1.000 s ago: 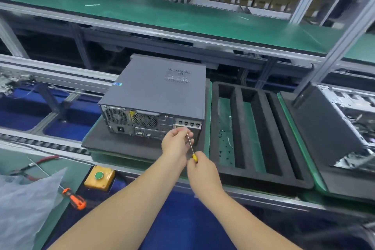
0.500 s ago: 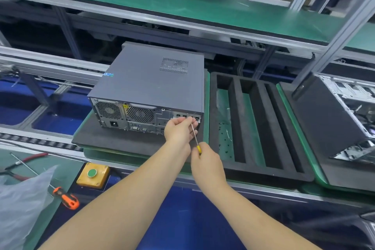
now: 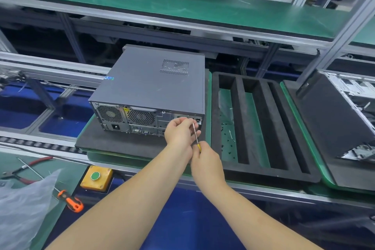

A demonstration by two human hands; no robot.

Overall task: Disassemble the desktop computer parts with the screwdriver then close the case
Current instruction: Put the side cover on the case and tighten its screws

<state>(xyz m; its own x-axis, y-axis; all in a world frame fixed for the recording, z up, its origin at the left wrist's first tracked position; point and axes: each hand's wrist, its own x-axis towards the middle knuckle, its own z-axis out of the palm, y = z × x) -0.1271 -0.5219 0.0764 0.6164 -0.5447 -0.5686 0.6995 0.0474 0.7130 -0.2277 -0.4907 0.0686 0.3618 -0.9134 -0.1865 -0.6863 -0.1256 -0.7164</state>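
Bright, even light, probably from overhead; shadows are faint, and wide-angle distortion bends the slightly soft edges.

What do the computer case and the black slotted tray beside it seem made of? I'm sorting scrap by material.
Computer case: seemingly sheet metal with a matte dark grey coat; it shows crisp folded edges, a punched vent grid and faint scuffs. Slotted tray: probably black foam; its surface is dull and fuzzy, and its thick ribs have soft, rounded edges.

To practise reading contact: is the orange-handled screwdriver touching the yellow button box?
Apart. The head view shows the orange-handled screwdriver on the green bench with a clear strip of surface between its handle and the yellow button box.
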